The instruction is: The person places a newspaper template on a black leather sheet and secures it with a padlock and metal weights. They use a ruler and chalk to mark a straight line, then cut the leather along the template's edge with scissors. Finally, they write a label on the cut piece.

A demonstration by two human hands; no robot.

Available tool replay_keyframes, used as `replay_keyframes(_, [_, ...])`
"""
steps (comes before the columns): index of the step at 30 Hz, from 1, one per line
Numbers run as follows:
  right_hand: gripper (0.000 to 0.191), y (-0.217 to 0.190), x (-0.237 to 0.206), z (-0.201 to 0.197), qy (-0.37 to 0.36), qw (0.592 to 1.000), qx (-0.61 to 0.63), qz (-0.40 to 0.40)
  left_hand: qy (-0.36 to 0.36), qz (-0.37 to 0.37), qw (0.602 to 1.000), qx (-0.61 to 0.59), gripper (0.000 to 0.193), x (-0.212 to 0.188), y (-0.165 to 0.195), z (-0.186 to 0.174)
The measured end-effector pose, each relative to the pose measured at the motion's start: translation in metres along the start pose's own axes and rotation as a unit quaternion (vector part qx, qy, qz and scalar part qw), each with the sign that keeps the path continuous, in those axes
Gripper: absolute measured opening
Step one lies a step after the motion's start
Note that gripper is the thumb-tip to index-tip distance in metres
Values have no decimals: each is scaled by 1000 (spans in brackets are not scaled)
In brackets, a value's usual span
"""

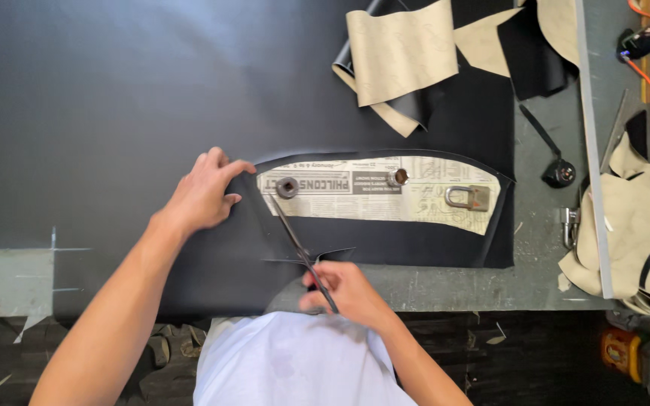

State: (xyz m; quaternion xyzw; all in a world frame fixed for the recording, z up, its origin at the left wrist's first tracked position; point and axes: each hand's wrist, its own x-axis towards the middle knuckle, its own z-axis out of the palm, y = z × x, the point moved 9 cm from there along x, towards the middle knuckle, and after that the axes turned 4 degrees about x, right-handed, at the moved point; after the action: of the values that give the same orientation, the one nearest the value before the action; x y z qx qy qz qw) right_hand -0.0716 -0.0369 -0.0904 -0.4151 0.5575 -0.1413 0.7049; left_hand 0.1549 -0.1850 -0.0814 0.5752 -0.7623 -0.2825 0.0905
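A large black sheet of leather-like material covers the table. On it lies a curved newspaper pattern, weighted by a round metal weight, a small metal cylinder and a padlock. My right hand grips a pair of scissors; the blades point up and left along the pattern's left end, inside a cut in the black sheet. My left hand presses flat on the black sheet just left of the pattern, fingers touching its edge.
Tan and black offcuts are piled at the back. A long metal ruler runs down the right side beside more tan pieces. A black tool lies on the green table. The table's front edge is close to my body.
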Motion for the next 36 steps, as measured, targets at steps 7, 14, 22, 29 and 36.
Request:
replay_keyframes(7, [39,82,-88,-165,231,969,72,-42,190,55,973,-116,43,-89,119,33])
replay_keyframes(14, [90,156,-167,-411,504,850,-152,1,168,26,977,-126,49,-94,197,110])
replay_keyframes(22, [78,193,-170,-526,466,866,-174,-47,-7,-158,987,-23,41,-125,153,176])
replay_keyframes(29, [68,129,-180,-513,375,859,-345,48,1,-243,962,124,32,-142,170,169])
replay_keyframes(36, [23,-17,-230,-472,338,852,-112,-383,214,-120,965,-91,37,-45,305,175])
